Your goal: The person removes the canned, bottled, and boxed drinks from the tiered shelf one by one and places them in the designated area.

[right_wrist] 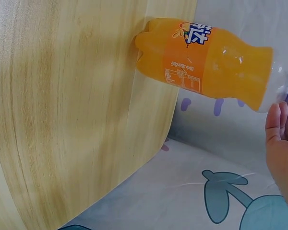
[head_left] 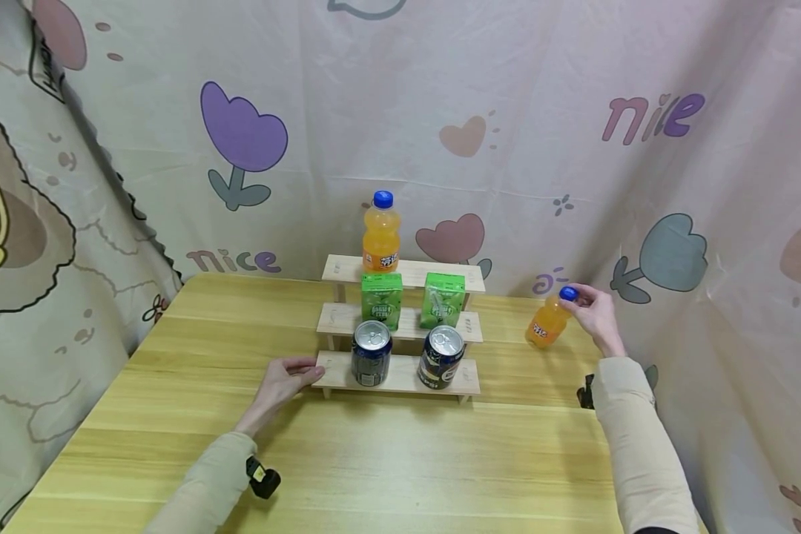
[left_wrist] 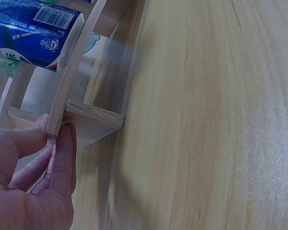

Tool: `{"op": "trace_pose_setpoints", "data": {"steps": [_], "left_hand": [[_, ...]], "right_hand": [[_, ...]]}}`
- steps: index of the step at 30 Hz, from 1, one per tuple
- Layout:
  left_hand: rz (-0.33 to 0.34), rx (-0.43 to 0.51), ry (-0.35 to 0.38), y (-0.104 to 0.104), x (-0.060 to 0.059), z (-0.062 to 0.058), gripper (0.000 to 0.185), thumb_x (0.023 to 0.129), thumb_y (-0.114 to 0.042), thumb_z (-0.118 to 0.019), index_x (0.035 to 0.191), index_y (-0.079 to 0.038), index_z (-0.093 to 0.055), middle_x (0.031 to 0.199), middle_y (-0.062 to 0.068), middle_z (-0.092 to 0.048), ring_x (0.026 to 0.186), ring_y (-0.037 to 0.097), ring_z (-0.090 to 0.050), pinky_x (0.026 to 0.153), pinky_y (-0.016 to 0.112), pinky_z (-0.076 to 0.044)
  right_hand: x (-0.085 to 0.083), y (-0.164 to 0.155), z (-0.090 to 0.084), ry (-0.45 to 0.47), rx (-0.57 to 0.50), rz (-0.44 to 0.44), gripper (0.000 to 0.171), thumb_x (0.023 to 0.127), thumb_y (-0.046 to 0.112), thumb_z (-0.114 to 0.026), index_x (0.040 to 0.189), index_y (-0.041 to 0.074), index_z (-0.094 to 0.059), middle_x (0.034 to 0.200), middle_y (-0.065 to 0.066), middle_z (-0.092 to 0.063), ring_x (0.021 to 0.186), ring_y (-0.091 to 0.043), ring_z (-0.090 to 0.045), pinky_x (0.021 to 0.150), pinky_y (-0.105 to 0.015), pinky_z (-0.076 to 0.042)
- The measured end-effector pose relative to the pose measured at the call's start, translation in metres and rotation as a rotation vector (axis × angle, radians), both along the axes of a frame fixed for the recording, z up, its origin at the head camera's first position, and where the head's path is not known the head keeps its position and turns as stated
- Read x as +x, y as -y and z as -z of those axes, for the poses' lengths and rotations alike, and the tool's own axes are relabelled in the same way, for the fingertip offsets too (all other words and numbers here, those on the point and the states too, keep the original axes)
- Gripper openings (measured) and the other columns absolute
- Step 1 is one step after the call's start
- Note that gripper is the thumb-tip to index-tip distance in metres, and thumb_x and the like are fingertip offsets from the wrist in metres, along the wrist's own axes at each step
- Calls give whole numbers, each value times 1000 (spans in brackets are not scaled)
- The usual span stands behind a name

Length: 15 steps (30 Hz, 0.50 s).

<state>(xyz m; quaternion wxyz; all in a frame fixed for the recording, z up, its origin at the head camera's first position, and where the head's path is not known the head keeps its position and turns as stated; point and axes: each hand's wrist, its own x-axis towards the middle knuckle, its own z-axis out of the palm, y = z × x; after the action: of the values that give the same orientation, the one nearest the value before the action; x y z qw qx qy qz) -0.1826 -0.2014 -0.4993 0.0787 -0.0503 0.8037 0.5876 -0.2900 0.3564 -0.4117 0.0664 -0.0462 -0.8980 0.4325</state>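
My left hand (head_left: 282, 386) pinches the left end of the lowest board of a three-step wooden display rack (head_left: 400, 377), thumb on top and fingers underneath. At the right, my right hand (head_left: 598, 320) grips the blue cap of a bottle of orange soda (head_left: 547, 324), which leans with its base low over the table. In the right wrist view, that soda bottle (right_wrist: 197, 60) has its base close to the wooden surface. A second orange soda bottle (head_left: 381, 233) stands on the top step, toward the left. Dark blue cans, one left (head_left: 371, 360) and one right (head_left: 440, 363), stand on the lowest step.
Two green cartons, one left (head_left: 382, 300) and one right (head_left: 443, 300), stand on the middle step. The rack sits on a wood-grain table (head_left: 400, 460). Printed cloth (head_left: 347, 111) hangs behind the table and along both sides.
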Motion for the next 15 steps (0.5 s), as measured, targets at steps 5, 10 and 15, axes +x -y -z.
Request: {"op": "trace_pose_setpoints", "data": {"steps": [5, 10, 15], "left_hand": [[-5, 4, 9, 0, -1, 0, 47, 97, -17, -73, 131, 15, -60, 117, 27, -73, 91, 13, -73, 74, 24, -60], [-8, 8, 13, 0, -1, 0, 48, 97, -17, -73, 131, 14, -60, 118, 27, -73, 91, 12, -72, 73, 25, -60], [-2, 6, 13, 0, 0, -1, 48, 97, -17, -73, 131, 14, -60, 117, 27, -73, 89, 10, -72, 73, 24, -60]], "right_hand": [[0, 1, 0, 6, 2, 14, 48, 104, 16, -62, 145, -6, -52, 134, -29, -55, 103, -24, -49, 72, -3, -41], [1, 2, 0, 17, 3, 31, 49, 104, 19, -63, 146, -4, -52, 131, -25, -55, 103, -24, -48, 72, -5, -41], [1, 3, 1, -7, 35, 50, 53, 104, 22, -64, 148, -2, -50, 118, -20, -55, 98, -23, -47, 69, -10, -41]]}}
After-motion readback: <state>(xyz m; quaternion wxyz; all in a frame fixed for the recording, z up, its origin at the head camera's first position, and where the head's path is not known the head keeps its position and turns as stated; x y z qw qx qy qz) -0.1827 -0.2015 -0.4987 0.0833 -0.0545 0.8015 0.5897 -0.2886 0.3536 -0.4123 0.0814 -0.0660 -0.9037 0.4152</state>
